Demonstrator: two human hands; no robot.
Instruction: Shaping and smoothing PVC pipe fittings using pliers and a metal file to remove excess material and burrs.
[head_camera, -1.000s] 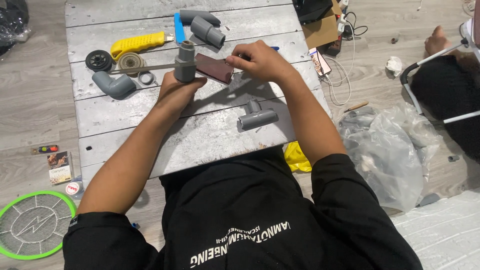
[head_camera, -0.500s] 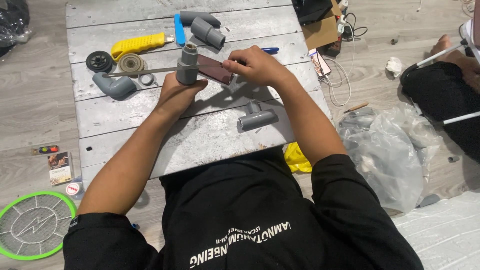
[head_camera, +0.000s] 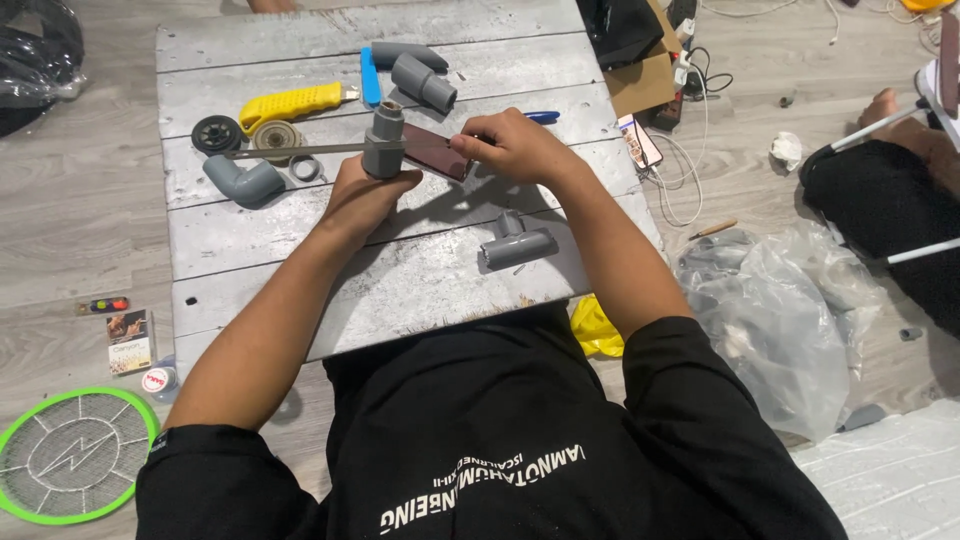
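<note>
Head view: left hand (head_camera: 362, 195) grips grey pipe fitting (head_camera: 383, 140); right hand (head_camera: 515, 147) pinches brown sandpaper (head_camera: 435, 153)

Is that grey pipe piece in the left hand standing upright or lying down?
Upright: the grey pipe fitting stands on end on the table, narrow end upward, with the left hand gripping its base.

This looks like a room in a home used as a makeshift plumbing workspace. The floor (head_camera: 70, 240) is grey wood-look laminate, and a low counter (head_camera: 420, 280) of weathered grey planks sits on it at the centre of the frame. Grey pipe fittings (head_camera: 515, 245) and a yellow utility knife (head_camera: 292, 103) lie on the planks. Household clutter surrounds it: a green racket-shaped insect swatter (head_camera: 72, 455) at lower left, clear plastic bags (head_camera: 780, 310) at right, cardboard (head_camera: 645, 80) and charging cables (head_camera: 690, 150) at upper right.
</note>
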